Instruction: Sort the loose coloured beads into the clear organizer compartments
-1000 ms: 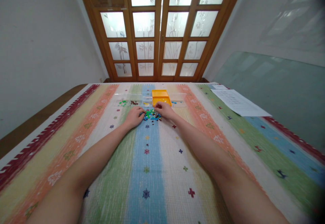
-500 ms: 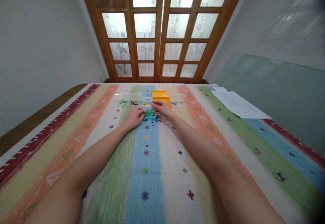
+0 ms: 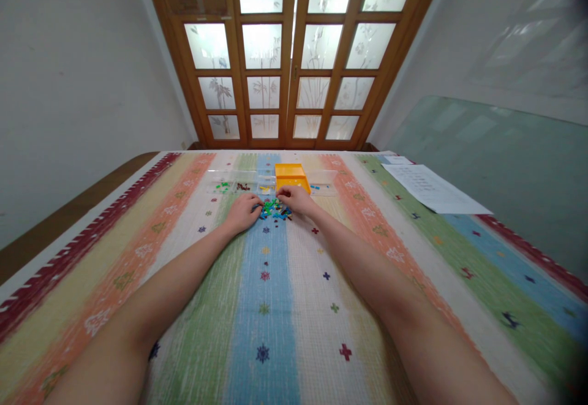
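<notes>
The right hand (image 3: 296, 199) is held at the upper right edge of the loose pile of small coloured pieces (image 3: 275, 210), with its fingers curled and the fingertips brought close together; whether a piece is pinched between them cannot be told. Half a second ago the same hand was raised farther forward, beside the yellow pieces (image 3: 265, 188); now it is drawn back and lowered towards the pile, much as it was placed a second ago. The left hand (image 3: 243, 211) is kept where it was in both earlier frames, bent at the pile's left edge with its fingertips touching or nearly touching the pieces; whether anything is gripped by it cannot be made out. The pile, in which green and blue are mostly seen, is left on the bench (image 3: 316, 319) between the two hands. Beyond them, green pieces (image 3: 223, 185), dark red pieces (image 3: 243, 187) and the yellow ones are set out in clear containers. An open orange-yellow box (image 3: 290, 170) is partly covered by the right hand, and blue pieces (image 3: 315, 187) are seen just to its right. Farther right, printed sheets (image 3: 432, 187) are laid flat.
</notes>
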Demonstrator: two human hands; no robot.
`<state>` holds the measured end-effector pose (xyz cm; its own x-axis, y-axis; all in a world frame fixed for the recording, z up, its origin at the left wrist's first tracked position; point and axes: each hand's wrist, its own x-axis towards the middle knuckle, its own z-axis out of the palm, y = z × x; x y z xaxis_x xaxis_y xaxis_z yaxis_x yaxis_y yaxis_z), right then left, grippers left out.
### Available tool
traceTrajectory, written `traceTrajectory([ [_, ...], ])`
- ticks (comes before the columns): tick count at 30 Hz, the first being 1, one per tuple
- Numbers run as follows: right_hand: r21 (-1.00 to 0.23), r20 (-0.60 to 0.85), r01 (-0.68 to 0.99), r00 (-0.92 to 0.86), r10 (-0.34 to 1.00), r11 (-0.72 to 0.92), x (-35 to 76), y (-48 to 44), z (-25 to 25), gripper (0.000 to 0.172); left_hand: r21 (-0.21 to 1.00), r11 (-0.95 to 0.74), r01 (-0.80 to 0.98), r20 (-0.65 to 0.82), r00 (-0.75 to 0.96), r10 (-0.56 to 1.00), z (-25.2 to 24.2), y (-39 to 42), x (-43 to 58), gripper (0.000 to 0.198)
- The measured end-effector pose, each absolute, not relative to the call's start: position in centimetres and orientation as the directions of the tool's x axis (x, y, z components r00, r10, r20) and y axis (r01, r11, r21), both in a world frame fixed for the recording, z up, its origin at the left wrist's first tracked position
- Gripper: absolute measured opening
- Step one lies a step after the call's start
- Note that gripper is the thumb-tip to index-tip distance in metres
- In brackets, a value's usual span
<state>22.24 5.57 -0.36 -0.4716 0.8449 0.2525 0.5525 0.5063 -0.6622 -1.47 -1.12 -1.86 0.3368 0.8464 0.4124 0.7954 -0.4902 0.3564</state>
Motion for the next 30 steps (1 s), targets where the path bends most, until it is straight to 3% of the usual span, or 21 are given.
traceTrajectory([
  [6,-0.425,0.159,0.611,-0.676,0.72,0.668,22.5,4.5,0.4,0.012,0.358,-0.494,0.792,0.419,0.337,0.843,-2.0,-1.0,-1.5,0.021],
  [12,-0.252,0.176,0.725,-0.617,0.767,0.641,22.4,4.2,0.5,0.019,0.349,-0.493,0.797,0.414,0.341,0.844,-2.0,-1.0,-1.5,0.022],
  [25,-0.241,0.269,0.668,-0.65,0.71,0.704,21.7,3.7,-0.3,0.012,0.359,-0.412,0.837,0.415,0.252,0.874,-1.9,-1.0,-1.5,0.023],
  [30,-0.276,0.298,0.654,-0.639,0.709,0.705,21.7,4.0,-0.6,0.01,0.343,-0.395,0.852,0.418,0.238,0.877,-2.5,-0.7,-1.7,0.032],
])
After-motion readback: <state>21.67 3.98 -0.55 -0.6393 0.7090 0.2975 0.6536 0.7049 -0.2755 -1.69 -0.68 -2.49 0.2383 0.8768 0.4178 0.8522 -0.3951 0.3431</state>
